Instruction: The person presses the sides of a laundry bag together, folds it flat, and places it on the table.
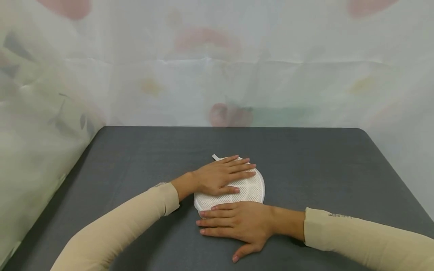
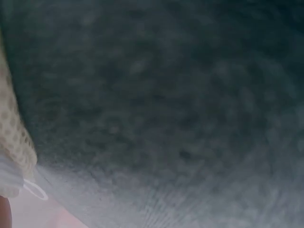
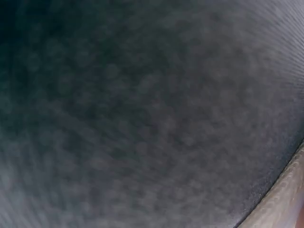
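A round white mesh pad (image 1: 249, 186) with a small loop tab at its far edge lies flat near the middle of the dark grey table (image 1: 322, 169). My left hand (image 1: 223, 175) rests palm down on top of it, fingers straight and pointing right. My right hand (image 1: 234, 222) lies flat along the pad's near edge, fingers straight and pointing left, its upper fingers touching the rim. In the left wrist view a blurred strip of the mesh pad (image 2: 14, 142) shows at the left edge over the grey table surface. The right wrist view shows only blurred grey table.
A pale sheet with faint coloured prints (image 1: 217, 75) hangs behind the table and down its left side. The table's rounded far corners and right edge are in view. Both forearms wear beige sleeves (image 1: 366, 237).
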